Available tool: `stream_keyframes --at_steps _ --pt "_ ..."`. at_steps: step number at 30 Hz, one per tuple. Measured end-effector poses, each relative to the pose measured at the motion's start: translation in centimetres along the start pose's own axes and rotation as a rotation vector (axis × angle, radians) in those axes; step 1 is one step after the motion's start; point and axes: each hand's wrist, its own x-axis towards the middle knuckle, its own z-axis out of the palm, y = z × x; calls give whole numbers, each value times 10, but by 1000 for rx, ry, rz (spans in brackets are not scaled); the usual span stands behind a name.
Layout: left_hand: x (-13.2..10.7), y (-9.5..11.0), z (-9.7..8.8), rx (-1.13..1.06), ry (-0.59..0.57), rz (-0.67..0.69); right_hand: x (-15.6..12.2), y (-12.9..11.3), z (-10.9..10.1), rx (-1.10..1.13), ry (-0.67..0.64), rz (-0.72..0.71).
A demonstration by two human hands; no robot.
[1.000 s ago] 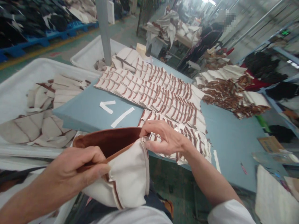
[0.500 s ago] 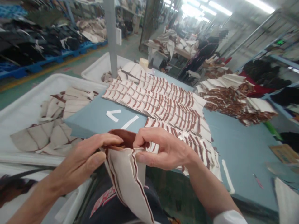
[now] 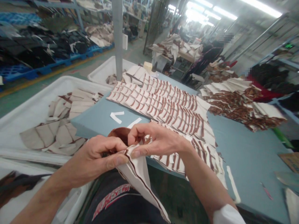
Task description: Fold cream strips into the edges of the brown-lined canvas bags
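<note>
Cream fabric piece [image 3: 140, 174] with brown edge trim sits lower centre of frame, held in the air just in front of the near edge of the bench [image 3: 245, 149]. Top end is bunched between both hands with brown lining showing there. The rest hangs toward bottom centre over a dark garment [image 3: 112, 199] with red print.

Left hand [image 3: 102, 157], lower centre-left: fingers curled, thumb pressed to the cloth, clamped on the top edge of the fabric piece. Right hand [image 3: 158, 141], centre: thumb and forefinger pinched together on the same top edge, right beside the left hand; cannot tell if the two touch. White sleeve [image 3: 227, 214] at bottom right.

Blue bench fills centre and right. On it:
- rows of small cream pieces [image 3: 173, 105] with brown trim, overlapping, from upper centre down to just behind the right hand
- a looser pile [image 3: 238, 99] of like pieces at upper right, well apart from the hands
- white strips [image 3: 115, 118], two, on bare bench just above the hands
- a long strip [image 3: 232, 183] near the bench edge, lower right
- a small pink tool [image 3: 266, 191], far lower right, blurred

Left of frame: white bin [image 3: 30, 105] with larger grey-cream cut panels [image 3: 58, 130] lying flat in it, and a second bin [image 3: 102, 70] behind it. Grey post [image 3: 118, 37] at top centre. Another person [image 3: 210, 53] at a far table, upper right. Dark stacked cloth on blue pallets [image 3: 46, 63], upper left.
</note>
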Motion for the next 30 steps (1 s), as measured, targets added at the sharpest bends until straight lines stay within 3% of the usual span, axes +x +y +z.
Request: stream_keyframes --at_steps 6,11,14,19,24,30 --pt "-12 -11 10 -149 22 -62 3 34 10 232 -78 89" --pt "-21 -20 14 -146 67 -74 -3 39 17 201 -1 28" --pt "-22 -18 15 -63 103 -69 -11 31 18 75 94 -31" --pt "-17 3 26 125 233 -70 -29 10 27 -316 415 -179" --pt "-12 23 39 356 343 48 -39 8 46 -428 513 -156" --pt "-15 22 49 530 388 79 -41 14 54 -624 560 -145"
